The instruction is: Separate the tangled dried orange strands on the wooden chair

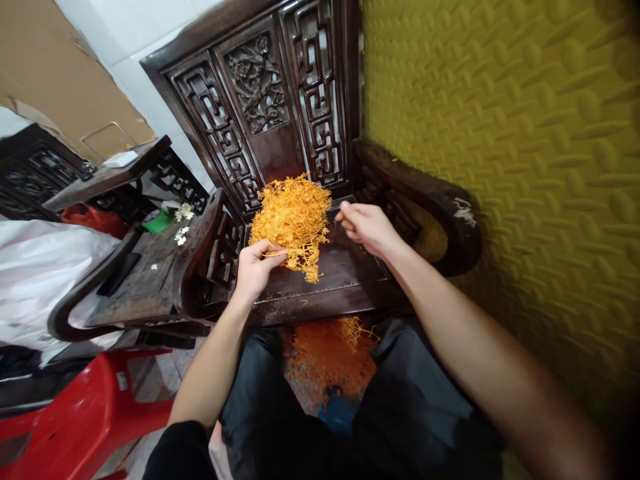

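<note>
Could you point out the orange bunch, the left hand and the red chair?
Orange bunch (291,217), head view: its middle.
Left hand (253,268), head view: thumb side.
Red chair (85,393), head view: its broad panel.

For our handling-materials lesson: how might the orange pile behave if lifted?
The orange pile is probably light, being thin, airy sprigs. It may sag or separate, since its edge looks ragged and loose. Bits may drop off; small scraps lie on the seat.
</note>
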`<state>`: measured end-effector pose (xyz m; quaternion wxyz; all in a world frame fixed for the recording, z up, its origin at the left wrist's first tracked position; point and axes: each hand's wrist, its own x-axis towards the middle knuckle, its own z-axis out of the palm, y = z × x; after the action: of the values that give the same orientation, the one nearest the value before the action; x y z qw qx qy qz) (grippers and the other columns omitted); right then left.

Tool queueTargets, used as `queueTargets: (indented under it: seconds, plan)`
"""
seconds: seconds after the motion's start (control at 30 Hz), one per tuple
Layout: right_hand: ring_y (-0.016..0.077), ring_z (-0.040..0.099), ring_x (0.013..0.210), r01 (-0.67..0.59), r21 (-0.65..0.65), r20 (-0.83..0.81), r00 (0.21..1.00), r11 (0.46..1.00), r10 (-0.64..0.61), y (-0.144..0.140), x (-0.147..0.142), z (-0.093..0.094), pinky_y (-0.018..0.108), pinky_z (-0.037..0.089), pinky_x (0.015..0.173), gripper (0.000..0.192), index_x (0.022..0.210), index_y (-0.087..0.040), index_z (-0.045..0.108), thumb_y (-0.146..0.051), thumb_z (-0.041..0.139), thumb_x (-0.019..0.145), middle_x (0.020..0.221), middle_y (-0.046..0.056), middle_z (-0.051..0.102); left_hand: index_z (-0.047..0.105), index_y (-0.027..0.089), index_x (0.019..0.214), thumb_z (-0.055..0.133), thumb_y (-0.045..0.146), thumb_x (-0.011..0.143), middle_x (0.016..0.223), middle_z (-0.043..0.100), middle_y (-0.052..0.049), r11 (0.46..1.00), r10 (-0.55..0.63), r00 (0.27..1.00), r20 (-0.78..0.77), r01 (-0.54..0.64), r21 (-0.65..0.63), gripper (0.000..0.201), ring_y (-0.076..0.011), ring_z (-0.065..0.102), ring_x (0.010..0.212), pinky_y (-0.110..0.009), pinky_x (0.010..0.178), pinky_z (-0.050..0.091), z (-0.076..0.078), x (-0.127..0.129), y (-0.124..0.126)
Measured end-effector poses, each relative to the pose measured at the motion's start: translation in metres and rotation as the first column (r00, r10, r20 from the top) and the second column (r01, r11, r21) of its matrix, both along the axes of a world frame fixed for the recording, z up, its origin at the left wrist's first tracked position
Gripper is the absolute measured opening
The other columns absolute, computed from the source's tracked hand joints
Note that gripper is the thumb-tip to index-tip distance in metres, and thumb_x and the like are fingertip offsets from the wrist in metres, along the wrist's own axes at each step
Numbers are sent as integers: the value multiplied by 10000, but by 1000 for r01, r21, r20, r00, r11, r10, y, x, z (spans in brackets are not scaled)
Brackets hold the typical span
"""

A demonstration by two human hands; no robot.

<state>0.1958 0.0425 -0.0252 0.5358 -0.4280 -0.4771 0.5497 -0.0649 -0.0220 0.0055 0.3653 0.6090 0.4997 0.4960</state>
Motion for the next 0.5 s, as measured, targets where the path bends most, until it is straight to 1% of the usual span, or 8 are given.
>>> queueTargets:
  seconds: [0.07,0.13,0.2,0.27,0.33,0.37,0.43,0.5]
  plan:
    - [66,229,441,-185,26,89,979,982,182,-10,-7,3,244,140,434,506,799,-182,643,-686,685,810,523,-78,313,744,174,667,844,267,654,668,696,-7,999,-29,999,-44,28,-26,137,-149,584,639,-261,651,429,0,1,0]
    - [71,253,454,-301,53,188,940,952,286,-18,-17,5,248,159,443,513,867,-183,693,-691,698,795,531,-68,359,746,177,670,844,275,661,668,699,-6,998,-47,997,-67,44,-43,139,-150,587,641,-263,656,432,-1,2,1]
    - [75,281,464,-352,69,246,913,933,326,-23,-24,8,250,173,449,524,922,-183,721,-691,693,797,547,-59,408,749,179,670,849,285,660,665,699,-6,996,-68,995,-78,63,-61,146,-152,590,637,-264,653,434,-2,2,2]
    - [77,297,473,-383,74,260,899,921,353,-24,-29,11,252,194,456,511,917,-178,730,-676,686,810,552,-57,427,757,179,679,851,292,658,663,701,-11,992,-100,992,-82,93,-86,149,-157,596,630,-267,645,439,-2,3,2]
    - [85,356,498,-413,75,261,887,908,381,-25,-32,13,253,257,478,467,864,-174,727,-637,708,810,573,-45,477,769,179,696,845,297,666,669,707,-18,987,-136,986,-98,126,-104,144,-163,603,634,-271,647,448,-1,4,2]
    - [95,417,531,-429,87,260,881,899,396,-25,-34,13,254,312,506,438,847,-174,727,-610,729,803,608,-30,532,772,177,700,838,296,671,676,712,-20,985,-150,983,-110,138,-106,139,-165,605,639,-273,652,451,0,5,1]
    - [134,561,671,-470,144,251,869,871,427,-25,-39,12,270,432,629,383,859,-179,736,-555,756,792,750,10,658,770,173,693,828,292,670,687,718,-22,982,-166,978,-128,153,-106,134,-167,606,651,-275,660,456,2,9,1]
    - [171,630,828,-497,222,248,861,839,445,-25,-45,9,303,485,774,352,884,-183,742,-523,755,794,884,34,716,764,171,683,824,292,664,698,722,-22,981,-171,977,-130,158,-110,137,-168,607,659,-276,665,460,3,11,0]
